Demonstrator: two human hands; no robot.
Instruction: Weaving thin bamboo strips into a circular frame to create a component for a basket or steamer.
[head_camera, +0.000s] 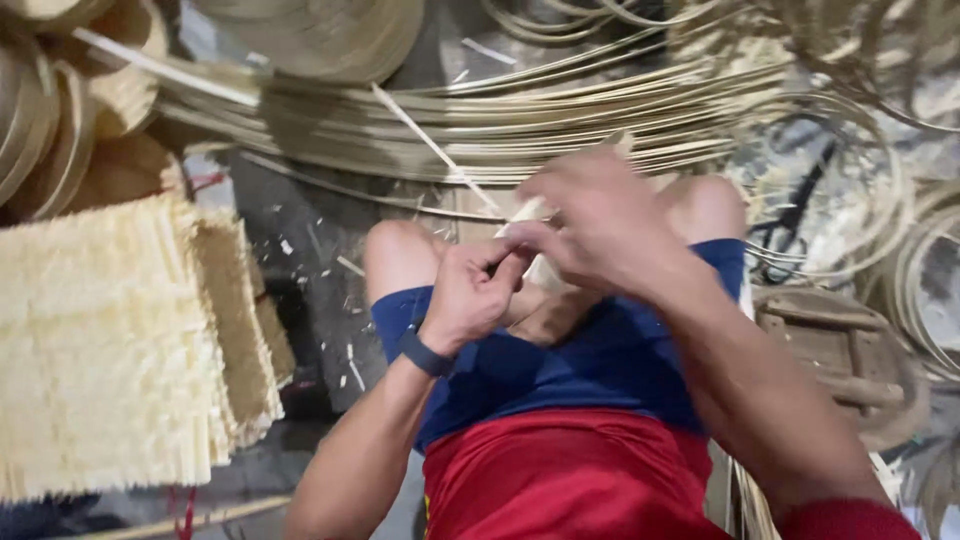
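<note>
I sit on the floor with my knees up, in blue shorts and a red shirt. My left hand (468, 293), with a dark band on the wrist, pinches the near end of a thin pale bamboo strip (430, 145). My right hand (590, 215) closes over the same strip just beyond it, above my knees. The strip runs up and to the left from my hands. Its near end is hidden by my fingers.
A stack of woven pale bamboo mats (100, 340) lies at the left. A long bundle of curved bamboo strips (560, 110) crosses the floor ahead. Coiled strip hoops (920, 270) and a low wooden stool (840, 350) sit at the right. Round woven pieces (60, 110) are at top left.
</note>
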